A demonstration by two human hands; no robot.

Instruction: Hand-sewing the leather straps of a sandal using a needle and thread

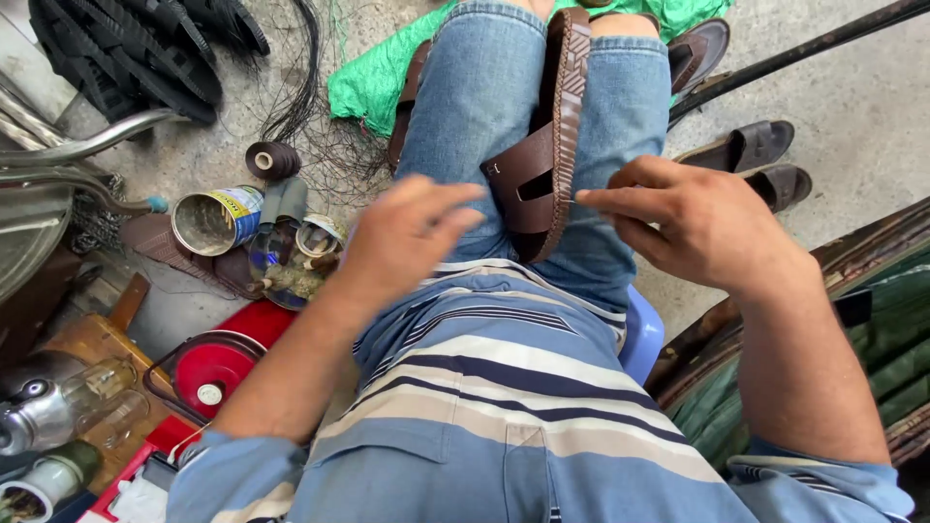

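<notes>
Brown sandal (548, 145) lengthwise along lap, sole edge up, left hand (407, 237) blurred, seemingly released, right hand (697, 223) released

open tin can (215, 221) | dark thread spool (272, 160) | green cloth (373, 79) | perhaps two dark sandals (758, 160)

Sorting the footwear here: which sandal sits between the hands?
The brown sandal held on edge between the knees, between the left hand and right hand. The dark sandals lie flat on the ground, farther off.
</notes>
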